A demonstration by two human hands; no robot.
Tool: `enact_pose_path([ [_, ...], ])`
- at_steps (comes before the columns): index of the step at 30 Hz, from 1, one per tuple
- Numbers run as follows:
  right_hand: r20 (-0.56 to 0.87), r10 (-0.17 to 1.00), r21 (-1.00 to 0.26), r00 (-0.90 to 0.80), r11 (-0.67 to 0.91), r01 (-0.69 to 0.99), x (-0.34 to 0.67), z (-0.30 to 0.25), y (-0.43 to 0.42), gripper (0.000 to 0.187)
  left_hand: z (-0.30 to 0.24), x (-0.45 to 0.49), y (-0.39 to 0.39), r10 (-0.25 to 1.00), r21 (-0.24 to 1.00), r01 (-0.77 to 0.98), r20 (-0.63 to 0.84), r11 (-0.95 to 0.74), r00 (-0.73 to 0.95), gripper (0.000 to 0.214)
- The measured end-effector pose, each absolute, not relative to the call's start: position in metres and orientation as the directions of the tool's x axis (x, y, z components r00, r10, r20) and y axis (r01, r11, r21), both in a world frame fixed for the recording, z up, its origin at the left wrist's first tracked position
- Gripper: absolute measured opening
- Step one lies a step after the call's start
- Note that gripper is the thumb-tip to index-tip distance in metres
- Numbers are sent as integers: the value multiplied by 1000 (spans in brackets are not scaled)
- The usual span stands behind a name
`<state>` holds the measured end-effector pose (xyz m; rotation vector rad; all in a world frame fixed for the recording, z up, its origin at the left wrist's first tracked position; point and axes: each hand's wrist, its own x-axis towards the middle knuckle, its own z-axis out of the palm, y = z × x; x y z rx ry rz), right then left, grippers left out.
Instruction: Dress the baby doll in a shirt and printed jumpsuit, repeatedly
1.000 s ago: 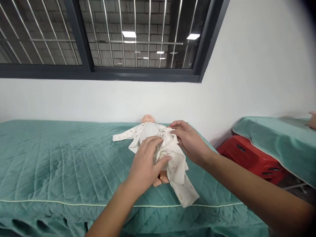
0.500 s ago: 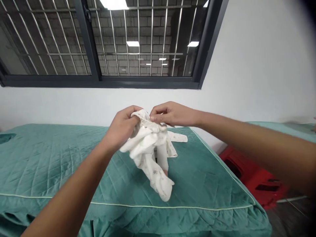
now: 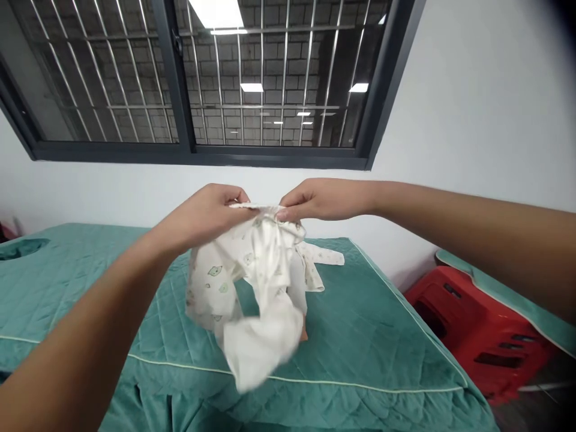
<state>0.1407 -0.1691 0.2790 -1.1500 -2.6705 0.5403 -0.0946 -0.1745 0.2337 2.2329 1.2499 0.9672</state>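
I see white pants (image 3: 272,270) with small green prints, hanging wrinkled, one leg blurred; the left hand (image 3: 209,209) and right hand (image 3: 317,199) pinch their top edge

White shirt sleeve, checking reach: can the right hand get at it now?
Probably yes: the shirt sleeve shows uncovered below the right hand in view, though that hand would first release the patterned pants.

No text, label, brand, number or sign can be read, whether on the patterned white garment (image 3: 275,264), the far window (image 3: 270,157) or the red plastic item (image 3: 472,318) at right.
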Motion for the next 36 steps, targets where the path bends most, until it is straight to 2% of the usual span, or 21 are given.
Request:
enact_pose_path([
  [2,78,751,-427,-656,620,658,148,281,-170,33,235,-103,-172,840,630,572,277,-525,467,28],
  [4,146,759,-513,-634,606,608,149,276,-173,34,233,-108,-172,783,703,475,188,-529,593,27],
  [7,238,759,-700,-606,566,435,142,260,-178,37,219,-103,-175,678,874,187,197,-449,708,29],
  [9,266,766,-810,-585,507,295,135,247,-177,38,203,-93,-176,610,939,8,218,-345,762,35],
  [10,270,775,-853,-571,468,232,133,241,-175,38,193,-87,-176,560,957,-31,194,-288,805,38],
  [13,239,817,-936,-525,339,100,133,226,-167,36,167,-72,-172,426,983,16,65,-185,903,43],
  [14,204,825,-950,-526,297,97,135,222,-165,36,161,-69,-170,440,985,20,59,-173,896,43],
  [16,102,818,-951,-566,247,187,142,212,-163,37,152,-67,-162,554,987,-36,119,-158,824,40],
  [19,-101,743,-857,-661,273,438,151,195,-163,39,145,-68,-150,720,975,-153,224,-163,656,28],
  [21,-162,712,-807,-683,303,507,152,182,-162,38,140,-67,-144,770,959,-240,267,-152,580,25],
  [23,-106,737,-838,-667,295,459,151,170,-159,37,131,-62,-142,796,937,-332,280,-106,536,26],
  [26,88,829,-943,-553,249,223,148,156,-149,37,117,-52,-145,797,921,-389,253,-25,549,31],
  [28,169,880,-976,-444,211,46,146,149,-143,38,109,-48,-147,713,953,-302,196,23,673,31],
  [31,176,926,-982,-335,140,-130,144,133,-141,37,99,-50,-147,613,979,-199,133,41,779,25],
  [33,127,929,-982,-347,67,-178,143,118,-145,37,94,-54,-144,692,953,-301,188,45,697,26],
  [36,45,891,-990,-453,-20,-140,143,96,-154,44,89,-58,-138,850,887,-460,218,33,480,19],
])
